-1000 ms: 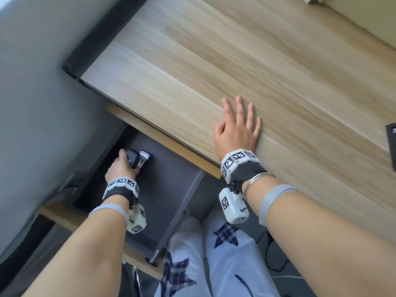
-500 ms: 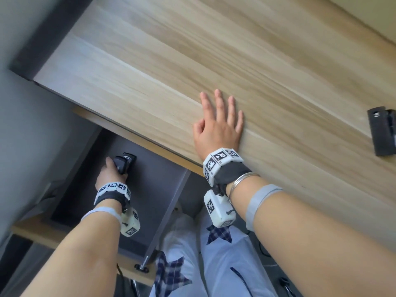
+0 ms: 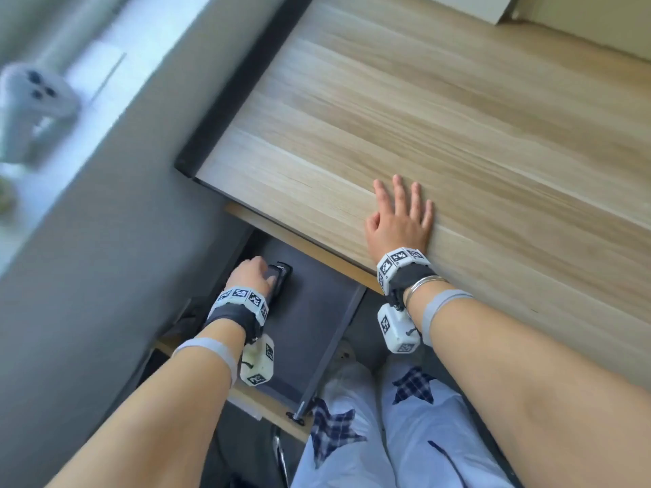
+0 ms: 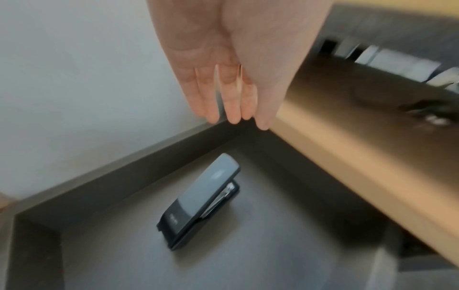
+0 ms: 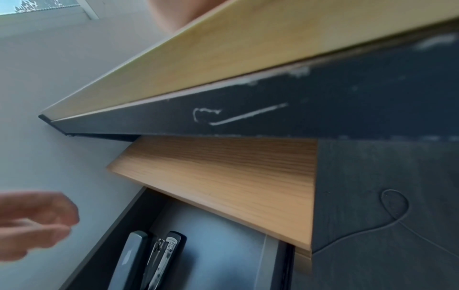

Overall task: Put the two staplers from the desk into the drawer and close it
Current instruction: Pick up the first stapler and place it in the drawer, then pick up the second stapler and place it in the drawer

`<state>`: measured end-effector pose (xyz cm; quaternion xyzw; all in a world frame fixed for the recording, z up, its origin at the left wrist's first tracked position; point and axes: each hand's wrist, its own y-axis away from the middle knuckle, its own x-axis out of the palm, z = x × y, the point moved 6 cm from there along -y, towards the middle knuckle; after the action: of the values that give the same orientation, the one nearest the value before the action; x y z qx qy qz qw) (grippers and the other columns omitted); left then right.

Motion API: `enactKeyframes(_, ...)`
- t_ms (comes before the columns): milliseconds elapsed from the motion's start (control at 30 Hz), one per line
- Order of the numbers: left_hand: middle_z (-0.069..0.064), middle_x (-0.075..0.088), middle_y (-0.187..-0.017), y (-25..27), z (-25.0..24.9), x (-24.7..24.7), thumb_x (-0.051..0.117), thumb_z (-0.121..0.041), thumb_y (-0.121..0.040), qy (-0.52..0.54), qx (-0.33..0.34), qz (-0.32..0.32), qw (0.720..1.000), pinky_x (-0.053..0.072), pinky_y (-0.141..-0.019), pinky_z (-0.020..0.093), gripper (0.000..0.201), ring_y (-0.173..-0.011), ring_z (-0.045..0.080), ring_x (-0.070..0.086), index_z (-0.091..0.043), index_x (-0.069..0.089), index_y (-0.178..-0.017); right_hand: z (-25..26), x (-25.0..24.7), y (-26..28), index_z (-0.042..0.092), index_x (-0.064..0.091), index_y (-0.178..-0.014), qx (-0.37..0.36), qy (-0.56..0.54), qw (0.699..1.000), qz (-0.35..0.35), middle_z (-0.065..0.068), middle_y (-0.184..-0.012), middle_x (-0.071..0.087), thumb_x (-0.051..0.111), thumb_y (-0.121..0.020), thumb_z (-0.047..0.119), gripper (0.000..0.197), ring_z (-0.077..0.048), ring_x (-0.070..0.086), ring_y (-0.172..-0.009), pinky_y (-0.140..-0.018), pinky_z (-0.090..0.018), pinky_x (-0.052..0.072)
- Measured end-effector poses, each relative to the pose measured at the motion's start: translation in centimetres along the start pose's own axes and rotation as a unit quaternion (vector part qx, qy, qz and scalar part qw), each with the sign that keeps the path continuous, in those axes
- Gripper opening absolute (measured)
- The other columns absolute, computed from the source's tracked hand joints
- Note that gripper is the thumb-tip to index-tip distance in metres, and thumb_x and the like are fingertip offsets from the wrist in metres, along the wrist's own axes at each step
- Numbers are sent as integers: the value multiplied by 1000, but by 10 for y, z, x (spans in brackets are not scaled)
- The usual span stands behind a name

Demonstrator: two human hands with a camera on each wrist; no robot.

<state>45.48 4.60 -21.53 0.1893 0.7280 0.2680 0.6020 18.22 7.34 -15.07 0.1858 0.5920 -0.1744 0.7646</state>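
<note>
A dark grey stapler (image 3: 280,278) lies on the floor of the open drawer (image 3: 317,311), near its far left corner. My left hand (image 3: 250,276) hovers just above it. The left wrist view shows that left hand (image 4: 233,109) with straight fingers and nothing in it, above the stapler (image 4: 201,200) and clear of it. My right hand (image 3: 400,223) lies flat on the front edge of the wooden desk (image 3: 422,118). From the right wrist view the stapler (image 5: 149,261) sits inside the drawer (image 5: 223,245). No second stapler is in view.
A white controller (image 3: 31,96) rests on the window sill at the far left. My legs in light trousers with star patches (image 3: 387,434) are right of the drawer. The drawer's wooden front (image 3: 267,406) juts toward me. A thin cable (image 5: 395,204) runs under the desk.
My left hand has let go of the stapler, which now lies on the drawer floor. The head view has swung left, so the stapler on the desk's right side has left the picture.
</note>
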Motion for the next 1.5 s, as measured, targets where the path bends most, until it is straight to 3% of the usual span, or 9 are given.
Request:
enactKeyframes(133,11,65,-109,31,-51,-43,57,-28,-84,5,61,5,998,49,-84,36,25,-102,31,61,-9,59,-102,-9,-6,-4,39,25,-147,-28,-6,996,85,8,-161,15,42,-92,25,59,-23,10,-150,-121,-45,9)
enactKeyframes(233,10,69,-107,47,-102,-71,58,-28,-85,21,122,-2,992,49,-81,32,16,-94,27,63,-14,59,-93,-23,-23,-10,33,35,-144,-45,-23,990,132,6,-160,20,44,-92,20,54,-19,16,-148,-120,-44,14)
enactKeyframes(333,11,68,-111,61,-162,-84,60,-27,-86,21,170,3,985,48,-83,32,25,-101,28,63,-9,62,-103,-54,-50,-20,27,47,-136,-17,-30,992,125,1,-154,34,47,-91,18,46,-20,29,-142,-118,-43,21)
enactKeyframes(500,14,68,-114,75,-258,-79,60,-26,-86,7,225,15,974,50,-89,34,30,-107,30,63,-6,62,-109,-137,-102,-42,27,51,-132,49,-1,993,104,-1,-145,44,49,-90,20,43,-23,38,-135,-113,-42,24)
enactKeyframes(800,16,69,-111,84,-389,-27,61,-19,-85,-21,285,38,958,51,-89,38,25,-103,33,64,-4,64,-105,-313,-159,-50,21,57,-124,200,75,974,78,-4,-137,50,53,-86,15,39,-27,30,-135,-112,-42,23)
enactKeyframes(933,15,68,-112,82,-415,-6,57,-18,-87,-59,290,56,954,51,-87,36,24,-100,32,63,-5,62,-106,-361,-165,-45,22,48,-133,280,30,957,69,-7,-142,42,56,-85,10,50,-30,34,-132,-107,-43,30)
enactKeyframes(1099,14,67,-112,75,-417,4,51,-10,-86,-82,273,71,956,45,-73,30,24,-85,28,57,-10,62,-107,-388,-150,-44,13,27,-146,370,-52,922,105,-20,-133,49,60,-88,9,67,-35,51,-122,-97,-39,44)
enactKeyframes(1233,15,66,-116,67,-406,4,50,-10,-88,-89,259,73,959,48,-81,32,26,-104,32,63,-9,61,-112,-391,-143,-50,10,12,-151,394,-67,911,101,-21,-138,43,59,-91,10,77,-34,46,-127,-103,-41,40)
enactKeyframes(1499,19,67,-116,65,-384,-7,52,-13,-88,-72,256,59,962,49,-86,35,28,-107,33,62,-6,61,-113,-347,-145,-51,-1,38,-132,346,-61,925,143,-17,-136,38,71,-81,25,66,-33,53,-119,-99,-35,44)
